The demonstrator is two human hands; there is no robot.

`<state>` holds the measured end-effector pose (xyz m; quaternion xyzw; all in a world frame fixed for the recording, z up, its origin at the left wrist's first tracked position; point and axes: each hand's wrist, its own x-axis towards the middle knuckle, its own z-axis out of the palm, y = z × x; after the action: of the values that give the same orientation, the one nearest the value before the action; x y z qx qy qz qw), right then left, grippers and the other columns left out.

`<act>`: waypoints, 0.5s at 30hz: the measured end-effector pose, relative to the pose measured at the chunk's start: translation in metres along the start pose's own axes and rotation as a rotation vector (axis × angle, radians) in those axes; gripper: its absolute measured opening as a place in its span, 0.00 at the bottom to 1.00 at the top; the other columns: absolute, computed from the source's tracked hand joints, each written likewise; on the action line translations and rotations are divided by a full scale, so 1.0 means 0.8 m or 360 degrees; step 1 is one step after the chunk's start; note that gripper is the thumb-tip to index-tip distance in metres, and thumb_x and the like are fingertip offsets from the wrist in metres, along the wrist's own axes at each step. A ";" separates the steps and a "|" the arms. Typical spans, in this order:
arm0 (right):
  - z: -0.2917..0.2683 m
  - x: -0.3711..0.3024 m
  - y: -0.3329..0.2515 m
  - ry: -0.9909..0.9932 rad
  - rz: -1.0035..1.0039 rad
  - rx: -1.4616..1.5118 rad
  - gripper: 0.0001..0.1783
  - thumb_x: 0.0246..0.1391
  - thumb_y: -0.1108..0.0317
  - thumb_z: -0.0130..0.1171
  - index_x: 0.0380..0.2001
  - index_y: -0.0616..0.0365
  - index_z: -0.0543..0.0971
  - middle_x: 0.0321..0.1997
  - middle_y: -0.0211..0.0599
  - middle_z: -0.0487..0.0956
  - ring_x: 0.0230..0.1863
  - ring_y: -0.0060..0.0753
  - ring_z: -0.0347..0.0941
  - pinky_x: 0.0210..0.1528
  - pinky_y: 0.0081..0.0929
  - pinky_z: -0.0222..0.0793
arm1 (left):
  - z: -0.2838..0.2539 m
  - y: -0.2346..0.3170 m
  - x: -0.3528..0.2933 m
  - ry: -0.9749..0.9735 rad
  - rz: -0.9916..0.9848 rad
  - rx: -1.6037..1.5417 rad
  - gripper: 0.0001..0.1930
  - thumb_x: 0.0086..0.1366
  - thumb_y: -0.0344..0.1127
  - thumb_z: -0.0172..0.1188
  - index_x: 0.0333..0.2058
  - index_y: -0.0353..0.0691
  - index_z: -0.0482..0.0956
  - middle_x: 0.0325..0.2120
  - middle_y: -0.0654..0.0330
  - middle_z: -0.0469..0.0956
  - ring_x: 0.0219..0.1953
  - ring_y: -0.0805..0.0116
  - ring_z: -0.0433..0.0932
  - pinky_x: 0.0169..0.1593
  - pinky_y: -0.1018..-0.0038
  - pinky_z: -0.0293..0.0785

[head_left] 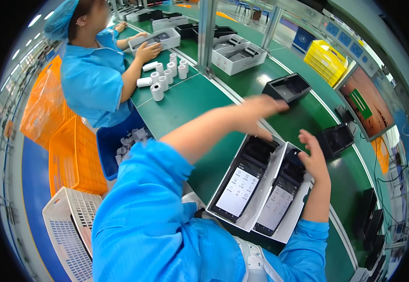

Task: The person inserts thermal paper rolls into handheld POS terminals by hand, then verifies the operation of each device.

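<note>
In front of me, two white open boxes stand side by side, the left box (pixel 208 207) and the right box (pixel 286 231). A black handheld payment terminal (pixel 236 190) with a lit screen lies in the left one. A second such terminal (pixel 276 204) lies in the right one. My left hand (pixel 256 113), smeared by motion, stretches above the far end of the left box with fingers extended and nothing seen in them. Its fingertips point at a black tray (pixel 286 89). My right hand (pixel 313 160) hovers at the right box's far right edge, fingers apart, holding nothing visible.
A co-worker (pixel 96 66) at the left handles a white box (pixel 167 40). Several white paper rolls (pixel 157 91) stand on the green table (pixel 181 110). Another black tray (pixel 336 140) lies right, near a monitor (pixel 366 103). A metal post (pixel 207 37) rises behind. Orange crates (pixel 73 155) stand left.
</note>
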<state>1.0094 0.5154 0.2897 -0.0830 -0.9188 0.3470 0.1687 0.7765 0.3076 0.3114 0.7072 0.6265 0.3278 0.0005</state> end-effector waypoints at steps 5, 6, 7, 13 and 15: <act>-0.013 -0.009 0.020 0.0391 -0.0059 0.0106 0.44 0.55 0.32 0.52 0.63 0.56 0.67 0.60 0.40 0.72 0.63 0.36 0.66 0.64 0.36 0.59 | -0.075 -0.126 -0.205 0.1176 -0.1315 0.1295 0.44 0.47 0.40 0.73 0.63 0.37 0.62 0.56 0.43 0.65 0.60 0.47 0.63 0.64 0.57 0.59; -0.010 -0.012 0.016 0.0393 -0.0028 0.0095 0.44 0.55 0.32 0.52 0.63 0.56 0.67 0.60 0.40 0.72 0.63 0.36 0.66 0.64 0.36 0.59 | -0.079 -0.134 -0.229 0.1203 -0.1667 0.1184 0.51 0.45 0.44 0.75 0.64 0.34 0.57 0.57 0.39 0.62 0.61 0.44 0.60 0.64 0.57 0.58; -0.005 -0.011 0.007 0.0385 -0.0073 0.0112 0.44 0.55 0.32 0.52 0.63 0.57 0.67 0.60 0.40 0.72 0.63 0.36 0.66 0.64 0.36 0.59 | -0.084 -0.154 -0.267 0.1181 -0.1812 0.1132 0.54 0.44 0.47 0.76 0.65 0.35 0.54 0.58 0.37 0.60 0.61 0.42 0.60 0.65 0.57 0.57; 0.013 -0.016 -0.055 0.0397 -0.0225 0.0076 0.41 0.56 0.34 0.53 0.58 0.59 0.71 0.58 0.41 0.73 0.63 0.37 0.66 0.63 0.35 0.59 | -0.099 -0.199 -0.326 0.1216 -0.1698 0.0452 0.25 0.51 0.39 0.72 0.47 0.39 0.79 0.40 0.56 0.79 0.44 0.58 0.78 0.52 0.67 0.73; 0.008 -0.027 -0.070 0.0474 -0.0330 -0.0149 0.36 0.54 0.40 0.58 0.53 0.61 0.75 0.56 0.43 0.74 0.61 0.42 0.67 0.63 0.37 0.59 | -0.085 -0.161 -0.280 0.1327 -0.1472 0.0170 0.21 0.51 0.35 0.71 0.45 0.39 0.80 0.38 0.57 0.80 0.42 0.61 0.79 0.50 0.69 0.73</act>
<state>1.0252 0.4639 0.3167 -0.0459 -0.9025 0.2686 0.3336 0.6311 0.1090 0.2079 0.1743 0.8309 0.5102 -0.1375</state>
